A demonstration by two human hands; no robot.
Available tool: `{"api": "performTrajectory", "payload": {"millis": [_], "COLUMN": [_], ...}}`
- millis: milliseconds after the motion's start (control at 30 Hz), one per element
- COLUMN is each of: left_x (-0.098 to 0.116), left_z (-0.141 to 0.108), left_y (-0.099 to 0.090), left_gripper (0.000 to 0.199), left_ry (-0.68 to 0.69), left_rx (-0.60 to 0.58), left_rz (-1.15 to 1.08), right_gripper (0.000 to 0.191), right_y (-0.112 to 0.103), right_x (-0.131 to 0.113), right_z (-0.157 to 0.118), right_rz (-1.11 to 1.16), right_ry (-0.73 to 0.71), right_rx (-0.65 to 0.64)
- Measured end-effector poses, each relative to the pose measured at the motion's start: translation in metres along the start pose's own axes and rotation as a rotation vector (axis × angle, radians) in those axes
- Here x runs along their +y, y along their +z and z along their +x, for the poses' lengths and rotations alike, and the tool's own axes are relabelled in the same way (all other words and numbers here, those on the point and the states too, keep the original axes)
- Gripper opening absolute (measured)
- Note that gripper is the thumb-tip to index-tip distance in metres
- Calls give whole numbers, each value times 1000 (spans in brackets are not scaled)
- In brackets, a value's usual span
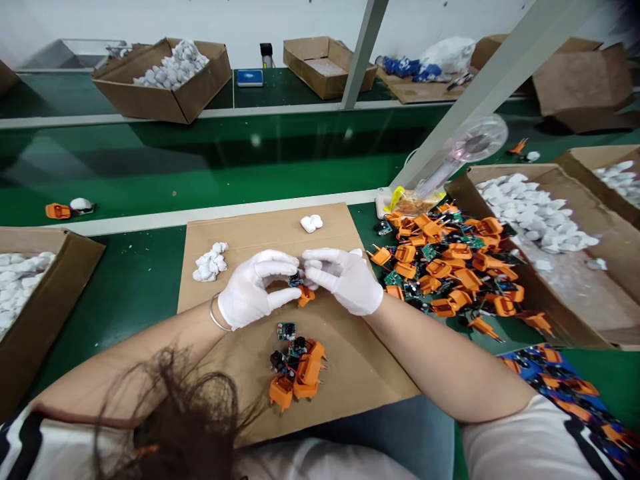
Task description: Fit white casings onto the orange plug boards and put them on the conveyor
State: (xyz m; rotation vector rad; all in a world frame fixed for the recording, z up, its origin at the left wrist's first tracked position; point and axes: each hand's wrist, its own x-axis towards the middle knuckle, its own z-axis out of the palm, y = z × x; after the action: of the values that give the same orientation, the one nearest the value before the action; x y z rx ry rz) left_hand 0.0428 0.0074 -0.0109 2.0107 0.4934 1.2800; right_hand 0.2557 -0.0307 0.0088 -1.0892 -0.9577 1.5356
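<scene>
Both hands wear white gloves and meet above a flat cardboard sheet [360,373]. My left hand [250,290] is closed, thumb and fingers pinching a small circuit board [295,280]. Just below the board is an orange plug housing [306,297]. Close by on the right, my right hand [353,283] has its fingertips pressed together, and what is between them is hidden. Nearer my body lies a small group of orange plug housings [309,370] with circuit boards. White putty-like lumps [210,263] sit left of my hands, with another white lump [311,224] beyond them.
A large heap of orange plugs with boards [455,260] lies on the right, beside a carton [585,300] of white lumps. Another carton [55,273] stands at left. A clear handheld fan [475,140] stands near a slanted post. More cartons [150,100] line the back shelf.
</scene>
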Motion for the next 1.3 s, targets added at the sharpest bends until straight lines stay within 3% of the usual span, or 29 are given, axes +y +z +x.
{"api": "performTrajectory", "payload": {"millis": [200, 367, 500, 667, 800, 933, 1133, 1300], "left_x": [3, 4, 4, 4, 3, 1, -1, 6], "left_z": [-3, -1, 0, -1, -2, -3, -4, -3], "left_y": [3, 3, 4, 9, 9, 7, 5, 4], "left_gripper": [32, 33, 38, 47, 40, 41, 28, 26], "left_ry": [-211, -300, -351, -475, -455, -413, -227, -163], "left_rx": [-3, 36, 96, 124, 122, 105, 88, 66], "left_rz": [-80, -100, -124, -193, -184, -113, 147, 224], "right_gripper": [44, 36, 22, 22, 22, 18, 12, 2], "right_y": [-3, -6, -6, -5, -4, -3, 0, 2], "right_x": [0, 6, 11, 10, 5, 5, 8, 4], "right_z": [0, 1, 1, -2, -5, -6, -6, -11], "right_rz": [-121, -79, -171, -420, -532, -547, -503, -450], "right_ry": [47, -164, -291, -475, -574, -541, -525, -428], "right_rx": [10, -2, 3, 36, 39, 60, 101, 23]}}
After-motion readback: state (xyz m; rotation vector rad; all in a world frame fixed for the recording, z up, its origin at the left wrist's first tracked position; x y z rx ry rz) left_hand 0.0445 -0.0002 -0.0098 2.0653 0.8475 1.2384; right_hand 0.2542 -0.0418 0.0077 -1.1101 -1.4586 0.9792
